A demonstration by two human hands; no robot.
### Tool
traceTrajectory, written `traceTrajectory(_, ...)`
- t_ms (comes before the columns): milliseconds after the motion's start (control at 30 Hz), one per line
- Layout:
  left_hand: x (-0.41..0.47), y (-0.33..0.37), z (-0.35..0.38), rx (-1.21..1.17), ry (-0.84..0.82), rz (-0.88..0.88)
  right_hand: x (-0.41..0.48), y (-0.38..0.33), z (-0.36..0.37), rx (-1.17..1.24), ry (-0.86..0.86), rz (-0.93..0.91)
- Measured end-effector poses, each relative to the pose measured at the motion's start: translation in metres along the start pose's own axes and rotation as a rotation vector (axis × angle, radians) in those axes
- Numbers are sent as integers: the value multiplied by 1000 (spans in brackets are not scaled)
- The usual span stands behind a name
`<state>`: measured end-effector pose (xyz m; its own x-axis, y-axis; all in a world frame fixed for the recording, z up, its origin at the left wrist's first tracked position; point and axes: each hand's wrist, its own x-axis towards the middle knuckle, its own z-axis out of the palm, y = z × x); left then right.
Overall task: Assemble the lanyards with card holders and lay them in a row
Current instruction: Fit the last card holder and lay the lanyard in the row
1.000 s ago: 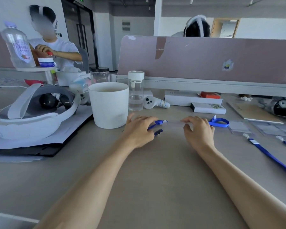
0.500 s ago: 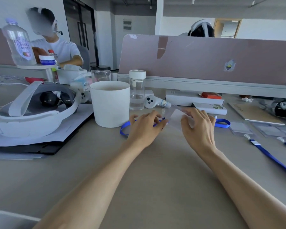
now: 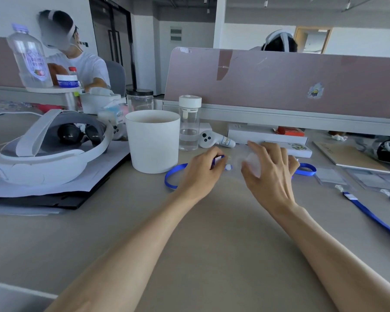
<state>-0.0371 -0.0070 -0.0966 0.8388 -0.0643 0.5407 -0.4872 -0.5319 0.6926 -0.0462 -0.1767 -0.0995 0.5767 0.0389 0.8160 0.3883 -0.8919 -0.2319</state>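
My left hand (image 3: 202, 171) pinches the clip end of a blue lanyard (image 3: 172, 176), whose loop lies on the desk beside the white cup. Its small white clip (image 3: 228, 167) points right toward my right hand (image 3: 271, 171), which holds a clear card holder (image 3: 252, 164) between thumb and fingers. The holder is blurred and mostly hidden by the fingers. Another blue lanyard loop (image 3: 306, 170) peeks out behind my right hand. At the right, more clear card holders (image 3: 330, 175) and a blue lanyard (image 3: 369, 216) lie flat on the desk.
A white cup (image 3: 153, 143) and a water bottle (image 3: 189, 123) stand just left of my hands. A VR headset (image 3: 47, 149) rests on papers at left, a controller (image 3: 212, 139) and boxes (image 3: 266, 136) behind. A pink divider (image 3: 279, 82) bounds the desk.
The left hand has drawn the lanyard's clip end toward the card holder, and its loop now lies out beside the cup. The right hand lifted the holder off the desk.
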Motion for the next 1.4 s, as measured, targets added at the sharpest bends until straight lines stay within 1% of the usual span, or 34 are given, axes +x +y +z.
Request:
traceTrajectory(167, 0, 1, 3, 47, -9, 110, -1, -5, 0, 25, 11, -137)
traceTrajectory(333, 0, 1, 1, 2, -26, 104, 0, -1, 0, 89, 29, -195)
traceTrajectory(467, -3, 3, -1, -6, -70, 106, 0, -1, 0, 134, 8, -192)
traceTrajectory(600, -5, 6, -3, -18, -114, 91, -1, 0, 1, 129, 0, -217)
traceTrajectory(733, -4, 6, -2, -33, -107, 44, -1, -2, 1, 136, -18, -208)
traceTrajectory(867, -6, 8, -2, 27, -114, 58, -1, -11, -6, 170, -21, -193)
traceTrajectory(967, -8, 13, -3, 83, -105, 75, -1, -15, -9, 260, -51, -94)
traceTrajectory(1067, -10, 15, -3, 178, -93, 109, -1, -20, -7, 414, -110, 167)
traceTrajectory(1133, -11, 15, -4, 217, -80, 171, 0, -24, -8, 517, -129, 295)
traceTrajectory(1200, -11, 15, -6, 209, -83, 218, 1, -27, -10, 599, -144, 345)
traceTrajectory(1400, -9, 9, -7, 169, -93, 250, 5, -29, -16, 764, -150, 411)
